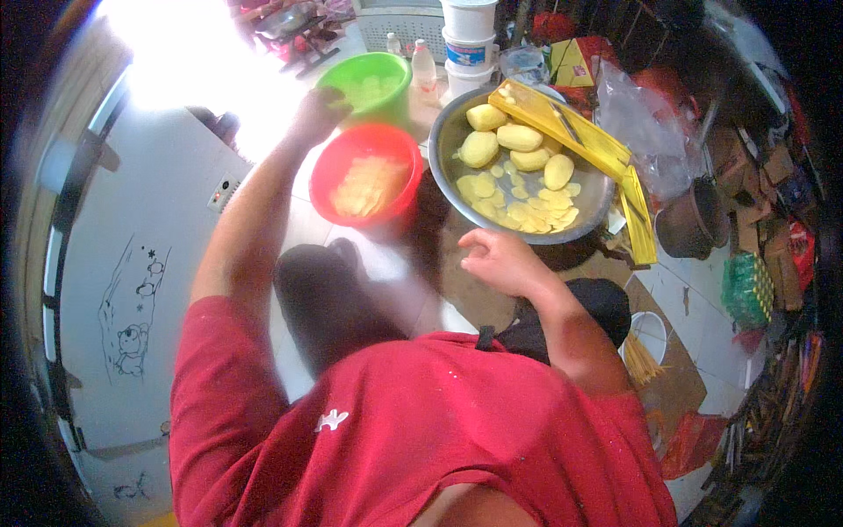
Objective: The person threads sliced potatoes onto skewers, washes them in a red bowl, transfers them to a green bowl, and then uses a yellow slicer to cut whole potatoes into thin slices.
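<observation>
My left hand (324,113) is at the near left rim of a green plastic basin (403,89); its fingertips are blurred, and whether they grip the rim is unclear. Pale round pieces (372,92) lie inside that basin. In front of it stands a red plastic basin (413,188) holding stacked yellow slices (369,188). My right hand (497,260) hovers just below the near rim of a large metal basin (444,188), fingers loosely bent with nothing in them. Several peeled potatoes (519,138) and a heap of potato slices (543,212) fill part of it. A yellow mandoline slicer (560,125) rests across its right side.
Stacked white plastic buckets (469,49) and a plastic bottle (423,62) stand behind the basins. At right are a clear plastic bag (642,132), a dark pot (695,221) and a white container of thin sticks (644,346). A power strip (224,191) is on the left.
</observation>
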The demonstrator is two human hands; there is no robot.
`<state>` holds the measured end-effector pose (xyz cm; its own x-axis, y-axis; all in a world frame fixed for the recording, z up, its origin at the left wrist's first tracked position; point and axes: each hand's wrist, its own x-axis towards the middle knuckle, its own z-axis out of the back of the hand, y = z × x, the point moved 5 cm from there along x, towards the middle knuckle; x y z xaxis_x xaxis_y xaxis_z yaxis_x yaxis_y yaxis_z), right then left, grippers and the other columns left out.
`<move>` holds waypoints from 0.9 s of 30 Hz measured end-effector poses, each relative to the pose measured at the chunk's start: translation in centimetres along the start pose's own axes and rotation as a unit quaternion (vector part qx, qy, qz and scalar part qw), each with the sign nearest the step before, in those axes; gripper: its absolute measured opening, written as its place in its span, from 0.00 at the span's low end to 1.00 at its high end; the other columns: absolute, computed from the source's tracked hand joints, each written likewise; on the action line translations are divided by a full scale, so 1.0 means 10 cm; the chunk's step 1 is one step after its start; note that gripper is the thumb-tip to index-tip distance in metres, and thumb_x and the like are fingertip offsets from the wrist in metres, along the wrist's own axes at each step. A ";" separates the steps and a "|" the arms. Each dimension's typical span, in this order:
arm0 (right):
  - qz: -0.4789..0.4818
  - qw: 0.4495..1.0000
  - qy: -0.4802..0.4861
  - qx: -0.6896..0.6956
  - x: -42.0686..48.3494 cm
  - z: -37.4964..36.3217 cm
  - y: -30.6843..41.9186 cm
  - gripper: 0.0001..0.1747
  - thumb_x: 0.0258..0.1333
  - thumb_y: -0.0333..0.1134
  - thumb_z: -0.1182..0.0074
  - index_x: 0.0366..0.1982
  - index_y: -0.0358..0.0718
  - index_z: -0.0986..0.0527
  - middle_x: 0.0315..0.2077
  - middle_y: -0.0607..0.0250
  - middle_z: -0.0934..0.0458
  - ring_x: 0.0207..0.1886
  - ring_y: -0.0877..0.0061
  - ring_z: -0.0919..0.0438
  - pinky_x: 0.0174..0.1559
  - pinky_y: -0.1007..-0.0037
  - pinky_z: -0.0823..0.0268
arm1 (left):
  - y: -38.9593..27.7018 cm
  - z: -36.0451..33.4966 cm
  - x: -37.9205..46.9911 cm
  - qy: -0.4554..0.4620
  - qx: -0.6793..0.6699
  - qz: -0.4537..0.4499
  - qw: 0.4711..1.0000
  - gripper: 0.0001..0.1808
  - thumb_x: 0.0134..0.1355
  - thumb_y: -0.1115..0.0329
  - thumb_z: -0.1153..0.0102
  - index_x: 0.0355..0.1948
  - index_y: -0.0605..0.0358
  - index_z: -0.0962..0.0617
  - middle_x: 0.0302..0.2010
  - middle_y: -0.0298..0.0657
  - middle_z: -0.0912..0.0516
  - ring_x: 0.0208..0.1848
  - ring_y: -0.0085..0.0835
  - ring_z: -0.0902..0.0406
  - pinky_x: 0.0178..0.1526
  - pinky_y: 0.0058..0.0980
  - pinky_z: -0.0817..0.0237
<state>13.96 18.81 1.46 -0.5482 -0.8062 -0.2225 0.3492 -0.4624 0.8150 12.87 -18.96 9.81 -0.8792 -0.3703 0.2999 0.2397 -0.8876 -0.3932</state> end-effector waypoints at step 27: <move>0.090 0.952 -0.007 -0.291 3.62 -1.69 0.01 0.38 0.48 0.48 0.41 0.59 0.40 0.37 0.62 0.48 0.44 0.66 0.54 0.45 0.66 0.51 0.52 | 2.05 -2.63 -0.62 0.374 -0.100 0.172 0.906 0.42 0.65 0.39 0.58 0.66 0.66 0.43 0.51 0.65 0.24 0.54 0.49 0.24 0.57 0.41 0.36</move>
<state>6.99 -16.69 -15.55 -0.4482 -0.8886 -0.0978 0.7984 -0.4471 0.4033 12.34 -27.62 -22.97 -0.8172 -0.2601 -0.5144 0.5395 -0.6595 -0.5236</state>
